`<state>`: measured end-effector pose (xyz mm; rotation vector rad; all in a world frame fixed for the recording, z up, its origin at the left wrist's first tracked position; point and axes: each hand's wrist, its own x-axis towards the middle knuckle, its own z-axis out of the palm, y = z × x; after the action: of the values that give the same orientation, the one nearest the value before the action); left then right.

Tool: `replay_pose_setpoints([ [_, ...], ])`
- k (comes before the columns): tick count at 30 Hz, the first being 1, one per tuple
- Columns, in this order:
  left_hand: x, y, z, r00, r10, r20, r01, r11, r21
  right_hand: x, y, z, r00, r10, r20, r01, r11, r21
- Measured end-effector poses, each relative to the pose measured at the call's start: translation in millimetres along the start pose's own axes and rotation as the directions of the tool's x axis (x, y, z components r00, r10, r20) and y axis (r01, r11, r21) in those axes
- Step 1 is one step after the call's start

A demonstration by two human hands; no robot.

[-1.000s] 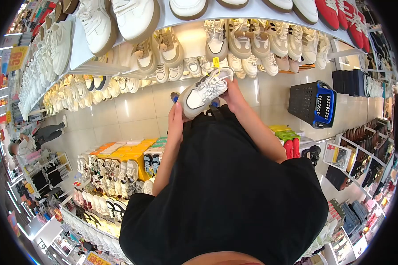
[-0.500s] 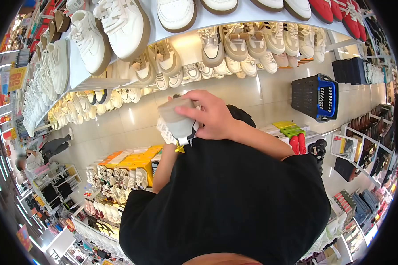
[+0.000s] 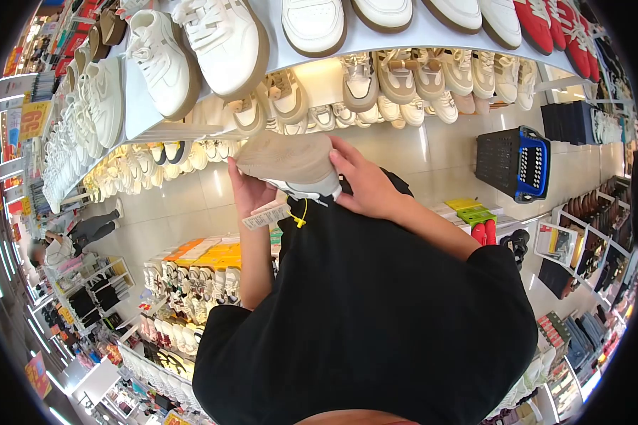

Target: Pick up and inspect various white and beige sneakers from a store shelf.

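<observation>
Both hands hold one sneaker (image 3: 288, 157) in front of my chest, turned so that its beige sole faces up. My left hand (image 3: 250, 193) grips one end of it, with the fingers partly hidden. At the other end, my right hand (image 3: 365, 180) has its thumb and fingers closed on the shoe's side. A white paper tag (image 3: 266, 217) and a yellow plastic tie (image 3: 300, 215) hang below the shoe. Its white upper shows only as a strip under the sole.
Ahead is a white shelf (image 3: 294, 62) bearing white shoes (image 3: 227, 49) and red shoes (image 3: 535, 25), with more sneakers (image 3: 404, 74) below. A black and blue shopping basket (image 3: 507, 164) stands on the floor to the right. Another person (image 3: 78, 234) is far left.
The sneaker has turned, so its sole now lies broad and facing up. My left hand has come into view at its left end, while my right hand has shifted right to the other end.
</observation>
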<state>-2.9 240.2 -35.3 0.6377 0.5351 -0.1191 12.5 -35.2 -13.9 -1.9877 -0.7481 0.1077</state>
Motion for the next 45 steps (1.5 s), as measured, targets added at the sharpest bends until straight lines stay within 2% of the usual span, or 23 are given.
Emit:
replay_pose_setpoints([
  [2,-4,6,4,0.988,0.153,-0.026,-0.151,0.987,0.061,-5,8,4,0.998,0.049,-0.036,-0.049,0.999,0.020],
  [4,-10,8,12,0.951,0.308,-0.007,-0.305,0.946,0.110,-7,9,3,0.979,0.198,-0.041,-0.190,0.970,0.149],
  [5,-10,9,13,0.901,0.433,0.022,-0.426,0.877,0.222,-8,10,3,0.962,0.271,-0.037,-0.257,0.943,0.212],
  [7,-11,10,19,0.758,0.641,0.123,-0.625,0.659,0.419,-12,36,12,0.876,0.440,0.196,-0.480,0.763,0.432],
  [8,-16,6,27,0.695,0.696,0.181,-0.675,0.543,0.500,-16,49,19,0.811,0.488,0.323,-0.584,0.635,0.507],
  [9,-24,-1,45,0.628,0.739,0.245,-0.710,0.415,0.568,-14,43,15,0.757,0.522,0.393,-0.636,0.450,0.627],
  [11,-35,-7,61,0.602,0.671,0.433,-0.703,0.189,0.686,-5,25,6,0.648,0.528,0.549,-0.657,0.021,0.754],
  [13,-42,-10,66,0.681,0.414,0.604,-0.658,-0.018,0.753,-1,24,9,0.728,0.344,0.593,-0.592,-0.120,0.797],
  [14,-40,-16,67,0.586,0.341,0.735,-0.725,-0.185,0.663,2,24,10,0.765,0.249,0.594,-0.562,-0.194,0.804],
  [16,-33,-32,68,0.380,0.116,0.918,-0.792,-0.471,0.387,9,8,3,0.719,0.357,0.597,-0.546,-0.241,0.802],
  [17,-32,-36,68,0.386,0.018,0.922,-0.776,-0.534,0.335,12,2,-1,0.692,0.409,0.595,-0.535,-0.263,0.803],
  [19,-31,-42,69,0.409,-0.175,0.896,-0.738,-0.640,0.212,5,25,10,0.721,0.339,0.604,-0.515,-0.319,0.795],
  [20,-31,-44,73,0.442,-0.174,0.880,-0.715,-0.661,0.228,1,39,17,0.734,0.304,0.607,-0.507,-0.348,0.788],
  [23,-30,-49,81,0.527,-0.162,0.834,-0.647,-0.713,0.271,7,46,18,0.744,0.336,0.578,-0.439,-0.406,0.802],
  [25,-23,-51,81,0.564,-0.153,0.811,-0.610,-0.740,0.284,15,59,24,0.766,0.348,0.541,-0.401,-0.398,0.825],
  [28,-24,-60,83,0.640,-0.052,0.767,-0.644,-0.582,0.498,31,90,34,0.796,0.357,0.490,-0.373,-0.349,0.860],
  [31,-11,-73,67,0.663,0.104,0.742,-0.617,-0.485,0.620,53,117,39,0.826,0.353,0.440,-0.327,-0.336,0.883],
  [34,3,-83,51,0.788,0.239,0.567,-0.520,-0.234,0.821,73,132,42,0.833,0.372,0.410,-0.276,-0.363,0.890],
  [37,38,-95,16,0.907,0.262,0.331,-0.378,0.155,0.913,89,146,47,0.834,0.380,0.399,-0.240,-0.401,0.884],
  [38,46,-96,12,0.952,0.213,0.221,-0.286,0.356,0.890,91,151,50,0.827,0.398,0.398,-0.223,-0.417,0.881],
  [40,60,-94,12,0.998,0.048,0.036,-0.059,0.694,0.718,98,158,54,0.811,0.432,0.395,-0.189,-0.446,0.875],
  [44,84,-87,21,0.996,-0.083,-0.009,0.075,0.848,0.525,101,170,62,0.780,0.486,0.394,-0.175,-0.436,0.883],
  [45,92,-88,20,0.996,-0.092,0.004,0.078,0.865,0.496,100,162,58,0.779,0.497,0.383,-0.198,-0.384,0.902],
])
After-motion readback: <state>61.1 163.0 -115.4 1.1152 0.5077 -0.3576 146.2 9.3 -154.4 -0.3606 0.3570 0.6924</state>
